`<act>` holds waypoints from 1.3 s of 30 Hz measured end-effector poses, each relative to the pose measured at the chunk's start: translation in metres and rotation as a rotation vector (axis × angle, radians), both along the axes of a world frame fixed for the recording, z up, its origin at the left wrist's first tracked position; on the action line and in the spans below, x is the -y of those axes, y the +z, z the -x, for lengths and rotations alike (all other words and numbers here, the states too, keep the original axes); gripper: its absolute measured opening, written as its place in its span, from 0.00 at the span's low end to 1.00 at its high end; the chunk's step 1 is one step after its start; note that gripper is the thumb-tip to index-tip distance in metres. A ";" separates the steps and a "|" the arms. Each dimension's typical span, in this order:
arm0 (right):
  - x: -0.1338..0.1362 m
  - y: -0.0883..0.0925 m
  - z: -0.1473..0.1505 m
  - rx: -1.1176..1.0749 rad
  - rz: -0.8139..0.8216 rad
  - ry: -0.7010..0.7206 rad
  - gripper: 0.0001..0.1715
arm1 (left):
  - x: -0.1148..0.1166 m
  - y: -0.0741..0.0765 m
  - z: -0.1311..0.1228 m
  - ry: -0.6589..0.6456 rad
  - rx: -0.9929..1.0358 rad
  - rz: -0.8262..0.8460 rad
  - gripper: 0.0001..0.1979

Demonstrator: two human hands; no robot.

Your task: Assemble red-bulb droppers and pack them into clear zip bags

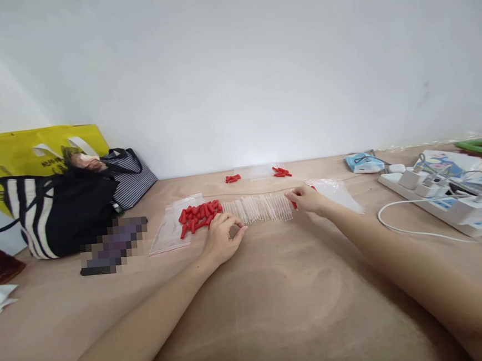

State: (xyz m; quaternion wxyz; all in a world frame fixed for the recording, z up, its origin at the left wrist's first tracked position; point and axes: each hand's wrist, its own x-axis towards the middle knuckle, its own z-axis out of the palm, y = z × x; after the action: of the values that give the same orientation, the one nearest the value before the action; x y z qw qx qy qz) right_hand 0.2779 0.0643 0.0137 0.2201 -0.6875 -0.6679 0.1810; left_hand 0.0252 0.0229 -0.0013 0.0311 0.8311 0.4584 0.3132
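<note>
Clear plastic tubes (257,208) lay side by side on the surface (267,301), between both hands, each tube's long axis running toward the wall (258,79). At the row's right end, the right hand (292,197) pinched a red piece (294,204); the left hand (222,237) curled beside the red cap pile (196,213), its grip impossible to tell.
</note>
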 end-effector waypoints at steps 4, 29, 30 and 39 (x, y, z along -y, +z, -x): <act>0.025 -0.022 0.026 -0.630 -0.081 0.250 0.15 | 0.001 -0.002 -0.004 -0.138 0.066 0.084 0.07; -0.031 -0.009 0.011 0.332 0.065 -0.238 0.16 | 0.008 -0.001 -0.015 -0.365 -0.047 0.190 0.12; -0.033 -0.009 0.011 0.334 0.075 -0.245 0.15 | 0.009 -0.001 -0.013 -0.335 0.001 0.206 0.10; -0.031 -0.003 0.018 0.342 0.034 -0.230 0.11 | 0.013 -0.002 -0.002 -0.129 0.015 0.209 0.04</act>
State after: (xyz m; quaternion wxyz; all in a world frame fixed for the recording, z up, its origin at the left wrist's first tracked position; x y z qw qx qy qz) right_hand 0.2603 0.0957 0.0111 0.1110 -0.7837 -0.6093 0.0467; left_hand 0.0274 0.0097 -0.0032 0.1410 0.8486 0.4341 0.2675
